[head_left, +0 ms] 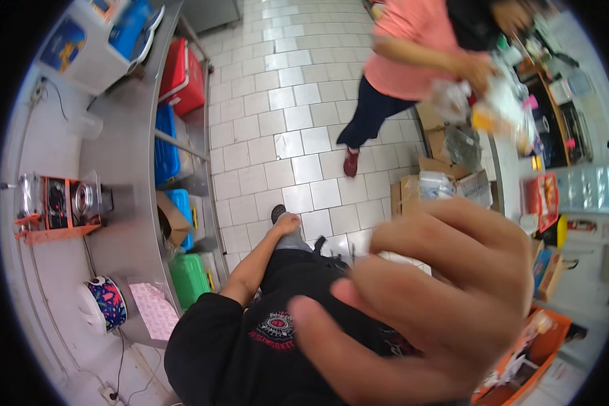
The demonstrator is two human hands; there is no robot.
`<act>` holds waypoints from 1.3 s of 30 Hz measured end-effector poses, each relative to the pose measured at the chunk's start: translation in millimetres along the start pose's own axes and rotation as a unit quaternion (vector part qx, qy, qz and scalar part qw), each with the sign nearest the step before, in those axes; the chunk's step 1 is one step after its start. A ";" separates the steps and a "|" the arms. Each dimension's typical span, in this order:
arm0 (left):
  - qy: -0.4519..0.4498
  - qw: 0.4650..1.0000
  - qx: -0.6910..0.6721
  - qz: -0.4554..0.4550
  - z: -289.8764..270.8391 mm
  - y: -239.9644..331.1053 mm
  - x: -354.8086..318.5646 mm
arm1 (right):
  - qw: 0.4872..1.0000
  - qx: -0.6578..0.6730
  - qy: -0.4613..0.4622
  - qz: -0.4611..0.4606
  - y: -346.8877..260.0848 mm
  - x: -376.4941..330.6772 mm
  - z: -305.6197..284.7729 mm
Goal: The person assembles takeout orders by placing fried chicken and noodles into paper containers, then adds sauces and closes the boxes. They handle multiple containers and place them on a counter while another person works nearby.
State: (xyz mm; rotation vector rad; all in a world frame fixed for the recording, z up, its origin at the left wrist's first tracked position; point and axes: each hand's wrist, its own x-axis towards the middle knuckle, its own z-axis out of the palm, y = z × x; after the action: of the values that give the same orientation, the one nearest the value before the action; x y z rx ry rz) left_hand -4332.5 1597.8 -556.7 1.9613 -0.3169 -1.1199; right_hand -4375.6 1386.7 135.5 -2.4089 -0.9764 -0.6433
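My right hand (446,284) looms large and close on the right, its fingers bent and the thumb held apart from them. Nothing shows between thumb and fingers, and the hand hides part of my black shirt and the floor behind. Down by my thigh hangs my left hand (289,223), over the grey trouser leg (294,241). It is small in view, and I cannot make out how its fingers are set or anything in them.
A steel table (125,183) with a red cooler (184,78) and bins beneath runs along the left. At upper right a person in a pink shirt (409,51) handles plastic bags at a cluttered counter. Cardboard boxes (407,195) and an orange crate (551,345) stand on the right.
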 end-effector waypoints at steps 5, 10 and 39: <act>-0.016 0.996 -0.007 -0.083 -111.3 -24.2 -11.2 | 0.977 0.142 -0.023 -0.158 39.5 175.0 86.8; -0.027 0.995 -0.029 -0.095 -178.1 -6.4 35.6 | 0.965 0.124 -0.042 -0.230 90.6 270.8 112.9; 0.028 0.848 -0.495 -0.187 -901.3 276.5 713.1 | 0.888 0.287 -0.217 0.287 1264.2 519.7 531.1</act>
State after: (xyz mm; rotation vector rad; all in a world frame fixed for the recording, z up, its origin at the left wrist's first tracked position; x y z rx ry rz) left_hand -3154.1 1506.4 -539.1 1.1130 0.6158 -1.1245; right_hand -2991.4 1143.6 -283.0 -2.1402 -0.4477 0.3734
